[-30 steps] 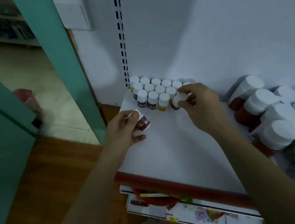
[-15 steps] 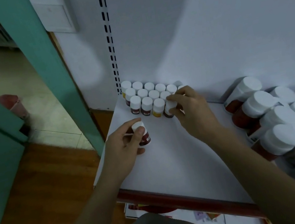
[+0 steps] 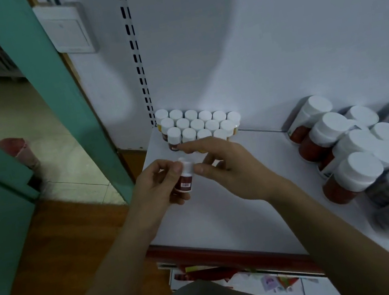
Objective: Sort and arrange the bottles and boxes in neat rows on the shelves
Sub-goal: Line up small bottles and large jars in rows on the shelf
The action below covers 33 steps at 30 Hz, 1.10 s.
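Shelving fills most of the view: a white shelf [image 3: 227, 222] with a dark red front edge, backed by a white panel with a slotted upright [image 3: 135, 53] at its left. A teal door frame [image 3: 46, 82] stands to the left, and beyond it the room is too blurred to read apart from a pinkish bin [image 3: 18, 151] on the floor. On the right of the shelf, large white-capped jars [image 3: 362, 159] crowd together. Several lean or lie tilted, the nearest ones are smeared by blur, and the group runs off the right edge. Below the red edge, a lower shelf [image 3: 237, 277] holds flat packets whose print cannot be made out, partly hidden by the person's grey clothing. The right hand [image 3: 237, 173] reaches in from the lower right with its index finger straight out over the front row of small bottles [image 3: 197, 124], which stand upright in tight rows in the back left corner; its thumb tip lies against the cap of the held bottle. Whether it pinches that cap cannot be told, since the other fingers are partly hidden. The left hand [image 3: 159, 187] curls its fingers and thumb round a single small bottle [image 3: 186, 178]. It holds this bottle above the shelf just in front of the rows, cap up, with the dark red label and a barcode facing the camera.
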### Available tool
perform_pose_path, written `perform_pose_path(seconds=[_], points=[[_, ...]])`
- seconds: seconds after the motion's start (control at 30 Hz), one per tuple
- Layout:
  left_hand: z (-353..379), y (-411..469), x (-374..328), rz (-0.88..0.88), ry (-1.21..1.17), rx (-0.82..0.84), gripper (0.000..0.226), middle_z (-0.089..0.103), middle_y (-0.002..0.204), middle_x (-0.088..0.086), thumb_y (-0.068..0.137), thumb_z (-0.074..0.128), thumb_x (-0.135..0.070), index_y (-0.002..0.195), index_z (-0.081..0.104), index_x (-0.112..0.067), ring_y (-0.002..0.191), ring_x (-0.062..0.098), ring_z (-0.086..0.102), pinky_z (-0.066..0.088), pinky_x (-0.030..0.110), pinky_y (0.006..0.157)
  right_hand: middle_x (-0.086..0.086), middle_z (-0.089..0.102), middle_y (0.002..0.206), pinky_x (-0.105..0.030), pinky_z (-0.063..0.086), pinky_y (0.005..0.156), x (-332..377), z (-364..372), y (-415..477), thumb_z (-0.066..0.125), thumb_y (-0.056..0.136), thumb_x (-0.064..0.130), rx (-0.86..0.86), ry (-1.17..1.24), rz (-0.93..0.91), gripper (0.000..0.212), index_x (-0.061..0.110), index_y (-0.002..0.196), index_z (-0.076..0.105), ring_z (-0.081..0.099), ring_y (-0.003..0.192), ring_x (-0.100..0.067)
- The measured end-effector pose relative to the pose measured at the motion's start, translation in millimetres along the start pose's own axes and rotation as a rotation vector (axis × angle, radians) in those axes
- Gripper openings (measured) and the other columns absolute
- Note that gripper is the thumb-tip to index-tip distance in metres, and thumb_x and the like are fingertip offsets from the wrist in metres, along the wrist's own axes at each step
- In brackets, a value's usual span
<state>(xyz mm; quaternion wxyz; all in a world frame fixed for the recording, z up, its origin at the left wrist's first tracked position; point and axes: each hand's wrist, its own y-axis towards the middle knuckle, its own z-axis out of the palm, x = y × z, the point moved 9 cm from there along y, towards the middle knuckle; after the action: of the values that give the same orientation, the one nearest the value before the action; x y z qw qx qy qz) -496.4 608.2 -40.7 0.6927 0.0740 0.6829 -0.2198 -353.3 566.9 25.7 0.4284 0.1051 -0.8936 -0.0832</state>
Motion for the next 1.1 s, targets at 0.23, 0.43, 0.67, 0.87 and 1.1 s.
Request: perform_pose_path(seconds=[0.23, 0.43, 0.67, 0.87, 1.1], points=[[-14.2, 3.0, -13.5, 0.041, 0.056, -0.03, 0.025, 0.075, 0.086, -0.002, 0.106, 0.048, -0.03, 0.099, 0.067, -0.015, 0.07, 0.018, 0.071, 0.056, 0.023, 0.06, 0.015, 0.068, 0.106, -0.019, 0.052, 0.073, 8.2, 2.1, 19.4, 0.067, 0.097, 0.017, 0.013, 0.06, 0.103, 0.023, 0.018, 0.12, 0.07, 0.064, 0.086, -0.003], [-34.8, 32.8, -25.1, 0.368, 0.748, -0.103, 0.005, 0.061, 0.091, -0.012, 0.099, 0.062, -0.018, 0.097, 0.065, -0.022, 0.083, 0.003, 0.057, 0.04, 0.01, 0.071, 0.013, 0.062, 0.097, -0.02, 0.045, 0.076, -0.4, -11.4, 32.1, 0.075, 0.09, 0.015, -0.068, -0.278, 0.108, 0.028, 0.018, 0.118, 0.07, 0.055, 0.075, -0.005], [-28.3, 51.7, -12.3, 0.428, 0.828, -0.085, 0.011, 0.061, 0.098, -0.004, 0.094, 0.068, -0.016, 0.105, 0.069, -0.016, 0.091, 0.011, 0.054, 0.044, 0.023, 0.079, -0.01, 0.06, 0.12, -0.038, 0.049, 0.087, 2.2, 13.9, 52.7, 0.073, 0.088, 0.003, 0.013, -0.501, -0.022, 0.037, 0.011, 0.124, 0.067, 0.057, 0.103, -0.028], [-28.1, 53.7, -3.3, 0.435, 0.895, -0.099, 0.013, 0.059, 0.106, -0.002, 0.094, 0.067, -0.022, 0.107, 0.069, -0.019, 0.097, 0.012, 0.053, 0.048, 0.028, 0.084, -0.01, 0.064, 0.107, -0.049, 0.054, 0.071, 4.5, 25.7, 62.9, 0.077, 0.081, 0.0, 0.055, -0.745, -0.148, 0.036, 0.01, 0.114, 0.071, 0.059, 0.091, -0.034], [-27.6, 57.1, -1.5, 0.441, 0.935, -0.088, 0.015, 0.058, 0.11, 0.0, 0.095, 0.066, -0.026, 0.108, 0.069, -0.02, 0.103, 0.016, 0.054, 0.051, 0.038, 0.087, -0.012, 0.064, 0.104, -0.049, 0.054, 0.065, 1.4, 29.1, 64.6, 0.077, 0.079, 0.002, 0.011, -0.795, -0.167, 0.032, 0.007, 0.111, 0.073, 0.06, 0.084, -0.035]])
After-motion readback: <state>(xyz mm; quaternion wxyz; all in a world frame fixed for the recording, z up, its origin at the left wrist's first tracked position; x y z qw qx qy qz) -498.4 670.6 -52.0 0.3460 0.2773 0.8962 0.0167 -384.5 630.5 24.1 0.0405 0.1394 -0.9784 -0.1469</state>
